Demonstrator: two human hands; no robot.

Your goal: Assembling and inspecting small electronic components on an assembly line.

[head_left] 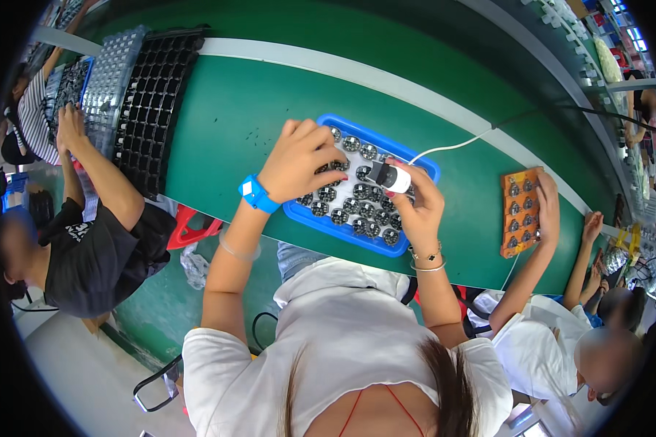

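A blue tray (310, 213) lies at a slant on the green table, with rows of small round dark parts (361, 191) on a white liner. My left hand (302, 162) reaches over the tray's left side. Its bent thumb and forefinger close around one round dark part (339, 166). In my right hand (421, 200) is a small white-and-black handheld device (395, 179), gripped over the tray's right half. Its black end points toward the parts, and a white cable (452, 148) runs from it to the upper right. What the black end touches is hidden.
Black gridded trays (157, 102) and clear trays (113, 76) stand at the left. On the right, a co-worker's hand (548, 207) holds an orange tray (516, 211) of round parts. Another co-worker (98, 255) sits at the left. A pale rail (328, 71) crosses the table's far side.
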